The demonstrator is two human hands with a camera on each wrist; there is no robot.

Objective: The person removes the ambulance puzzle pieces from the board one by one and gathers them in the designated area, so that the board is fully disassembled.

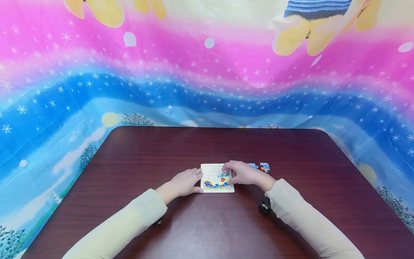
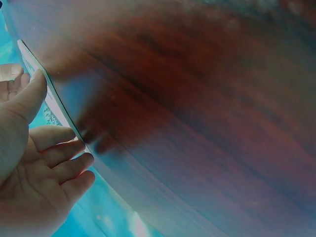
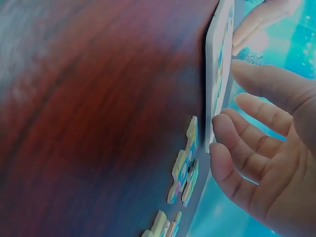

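A small white-framed jigsaw puzzle board (image 1: 211,168) lies flat on the table, with a picture of a wheeled vehicle in its lower part and a pale bare area above. At its left edge my left hand (image 1: 184,182) rests with extended fingers, the thumb near the closest corner. My right hand (image 1: 244,173) is over the board's right side, fingers loosely bent above the picture. In the right wrist view, no piece shows between the thumb and fingers of that hand (image 3: 261,133). Loose puzzle pieces (image 3: 183,170) lie beside the board, partly hidden by this hand in the head view.
The dark red-brown wooden table (image 1: 155,147) has rounded far corners. Just right of the right hand lies a blue and orange puzzle piece (image 1: 265,166). A colourful printed cloth (image 1: 207,72) hangs behind the table and along its sides. A black device (image 1: 265,205) is at the right wrist.
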